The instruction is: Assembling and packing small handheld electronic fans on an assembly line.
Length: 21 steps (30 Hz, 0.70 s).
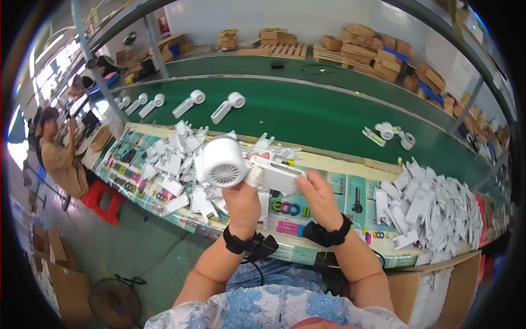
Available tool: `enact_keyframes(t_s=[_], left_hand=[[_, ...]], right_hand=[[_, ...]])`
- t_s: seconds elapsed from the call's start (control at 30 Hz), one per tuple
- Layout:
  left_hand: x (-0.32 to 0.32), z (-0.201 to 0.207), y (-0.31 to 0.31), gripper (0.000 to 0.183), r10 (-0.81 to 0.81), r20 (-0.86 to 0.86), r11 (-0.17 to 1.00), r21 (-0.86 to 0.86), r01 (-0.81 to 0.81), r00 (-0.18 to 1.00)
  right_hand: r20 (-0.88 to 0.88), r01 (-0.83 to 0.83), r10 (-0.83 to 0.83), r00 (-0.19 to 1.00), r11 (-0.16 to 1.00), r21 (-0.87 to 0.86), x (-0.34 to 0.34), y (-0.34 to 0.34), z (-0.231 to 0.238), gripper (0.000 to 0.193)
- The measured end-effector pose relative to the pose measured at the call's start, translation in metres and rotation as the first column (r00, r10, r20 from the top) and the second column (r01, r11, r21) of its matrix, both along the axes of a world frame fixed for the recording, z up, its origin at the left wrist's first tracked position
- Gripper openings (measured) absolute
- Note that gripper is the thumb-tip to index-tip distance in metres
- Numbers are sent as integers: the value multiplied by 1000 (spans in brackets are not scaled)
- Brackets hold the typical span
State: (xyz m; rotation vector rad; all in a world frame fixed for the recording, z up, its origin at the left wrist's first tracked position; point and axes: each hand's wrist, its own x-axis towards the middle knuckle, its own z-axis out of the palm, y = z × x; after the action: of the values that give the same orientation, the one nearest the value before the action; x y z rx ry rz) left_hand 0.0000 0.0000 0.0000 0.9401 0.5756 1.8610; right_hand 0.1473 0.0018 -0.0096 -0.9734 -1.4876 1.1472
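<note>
A white handheld fan (222, 162) is held up over the bench, its round grilled head to the left and its flat handle stretching right. My left hand (244, 205) is closed around it where head and handle meet; something white wraps a finger. The end of the handle is pinched by my right hand (320, 197). Behind and below the fan head lies a heap of white plastic casing parts (175, 156). Another large pile of white casing parts (427, 211) lies to the right of my right hand.
Beyond the bench runs a green conveyor belt (307, 118) carrying several white fans (189, 104) at left and a few fan pieces (386, 131) at right. A person (63, 153) sits at far left on a red stool (104, 200). Below right stands a cardboard box (457, 290).
</note>
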Motion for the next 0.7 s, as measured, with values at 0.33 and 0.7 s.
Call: enact_keyframes(t_s=[0.33, 0.7], left_hand=[[25, 77, -19, 30, -101, -174, 942, 299, 150, 980], [46, 102, 79, 37, -217, -157, 932, 260, 252, 963]], right_hand=[[42, 78, -112, 993, 876, 476, 34, -17, 92, 30], [113, 45, -105, 988, 895, 444, 65, 69, 102, 33]])
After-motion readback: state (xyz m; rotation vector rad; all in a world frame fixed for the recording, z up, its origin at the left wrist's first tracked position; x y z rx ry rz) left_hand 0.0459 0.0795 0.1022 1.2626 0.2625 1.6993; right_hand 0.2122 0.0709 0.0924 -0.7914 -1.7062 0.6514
